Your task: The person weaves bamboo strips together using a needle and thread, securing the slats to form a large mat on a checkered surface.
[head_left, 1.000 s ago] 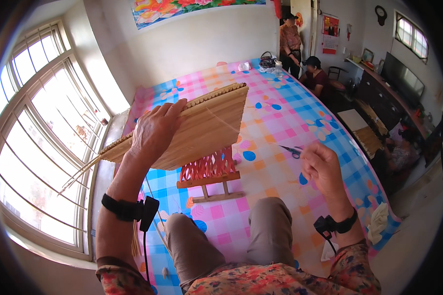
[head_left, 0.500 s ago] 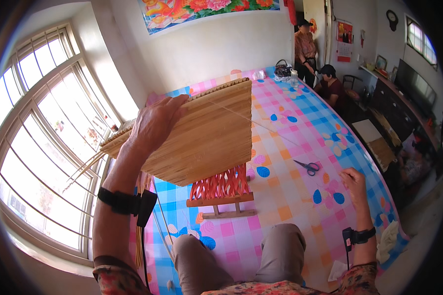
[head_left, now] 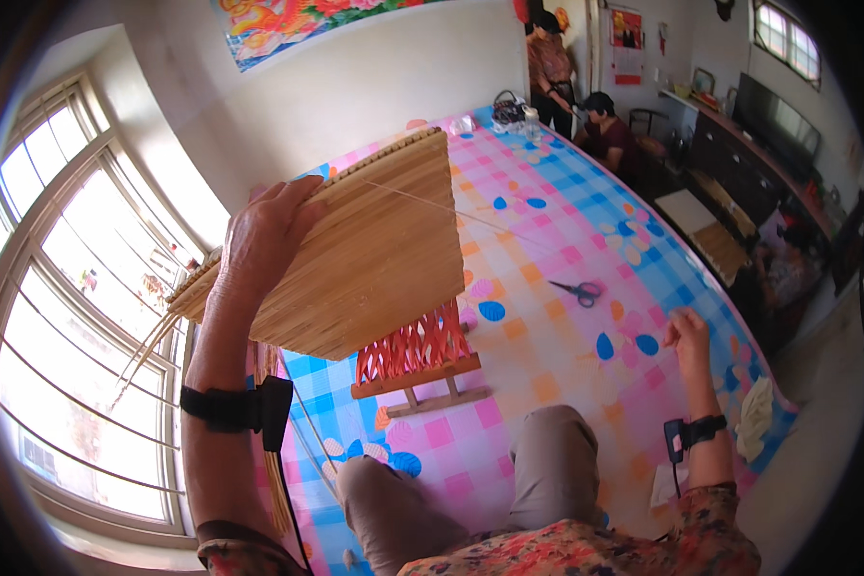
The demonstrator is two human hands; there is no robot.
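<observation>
1. Left hand [head_left: 264, 235], toward ten o'clock: fingers bent closed over the upper edge of the stalk panel [head_left: 374, 259], gripping it; the thumb is hidden.
2. The panel lies tilted between ten and eleven o'clock, its broad face toward the wearer. Its lower edge overlaps the red-strapped stool [head_left: 416, 376] near six o'clock; whether they touch, I cannot tell. Loose stalk ends [head_left: 146, 357] jut toward eight o'clock.
3. Right hand [head_left: 686, 336], between three and four o'clock: fingers curled in, nearly closed. A pale thread [head_left: 418, 200] runs from the panel's face toward it but fades midway, so I cannot tell whether the fingers pinch it.
4. Scissors [head_left: 574, 290] lie at three o'clock on the checked sheet [head_left: 509, 355], tips toward nine o'clock, near the right hand.
5. Risks, as I judge them: a hard tug could snap the thread or swing the panel, since only one hand visibly grips it; slack thread might snag on the scissors; a slipping left grip could drop the panel onto the stool.
</observation>
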